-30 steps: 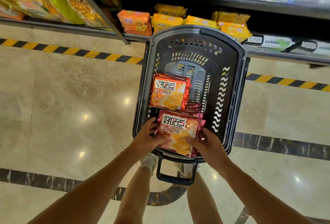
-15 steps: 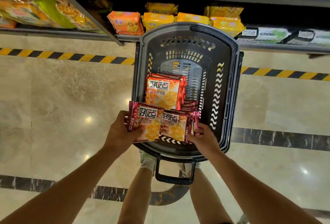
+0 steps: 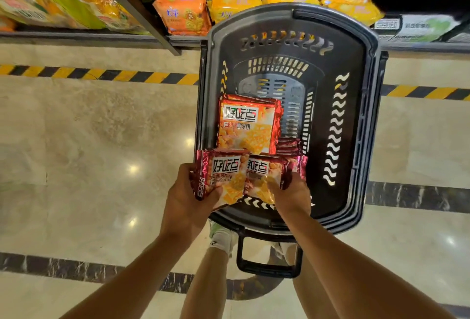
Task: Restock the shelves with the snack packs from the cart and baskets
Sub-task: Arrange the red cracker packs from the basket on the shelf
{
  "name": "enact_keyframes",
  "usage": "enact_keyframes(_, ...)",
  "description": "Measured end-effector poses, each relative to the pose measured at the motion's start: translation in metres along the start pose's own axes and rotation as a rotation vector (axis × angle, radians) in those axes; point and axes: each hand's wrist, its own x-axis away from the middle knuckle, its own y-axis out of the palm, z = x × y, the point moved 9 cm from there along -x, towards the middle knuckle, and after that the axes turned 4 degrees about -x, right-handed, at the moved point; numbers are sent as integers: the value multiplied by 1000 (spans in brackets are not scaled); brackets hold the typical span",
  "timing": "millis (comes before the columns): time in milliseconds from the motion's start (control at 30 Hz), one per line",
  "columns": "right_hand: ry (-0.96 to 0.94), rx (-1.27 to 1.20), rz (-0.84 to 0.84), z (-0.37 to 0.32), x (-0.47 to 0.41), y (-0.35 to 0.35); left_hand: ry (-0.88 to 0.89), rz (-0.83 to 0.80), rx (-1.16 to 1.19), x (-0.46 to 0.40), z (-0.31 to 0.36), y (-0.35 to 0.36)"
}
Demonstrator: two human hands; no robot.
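A black plastic basket (image 3: 356, 120) stands on the floor in front of the low shelf (image 3: 96, 36). Inside it lies a stack of orange-red snack packs (image 3: 248, 125), with more dark red packs (image 3: 288, 144) showing beside it. My left hand (image 3: 185, 199) grips a dark red snack pack (image 3: 223, 176) lifted over the basket's near left rim. My right hand (image 3: 292, 196) holds a second dark red pack (image 3: 269, 173) right beside the first, above the basket's near end.
Orange and yellow snack bags (image 3: 185, 14) fill the low shelf behind the basket, with green and orange bags (image 3: 63, 3) to the left. A yellow-black hazard stripe (image 3: 101, 74) runs along the marble floor. The basket's pull handle (image 3: 267, 260) points toward my legs.
One second ago both hands were on a single pack in the basket. Since then the packs have been separated, one in each hand, and lifted slightly; the view has moved closer to the shelf.
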Motion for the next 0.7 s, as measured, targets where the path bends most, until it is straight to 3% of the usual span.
enact_keyframes(100, -25, 10, -59, 1, 3, -5, -32, -8, 12, 2, -5, -1)
enact_keyframes(400, -142, 36, -26, -17, 53, -84, -52, -22, -18, 21, 28, -26)
enact_keyframes(600, -219, -215, -69, -54, 133, -178, 30, -48, 15, 59, 113, -69)
enact_keyframes(700, -251, -358, -13, -72, 180, -231, 58, -38, 90, 85, 161, -98)
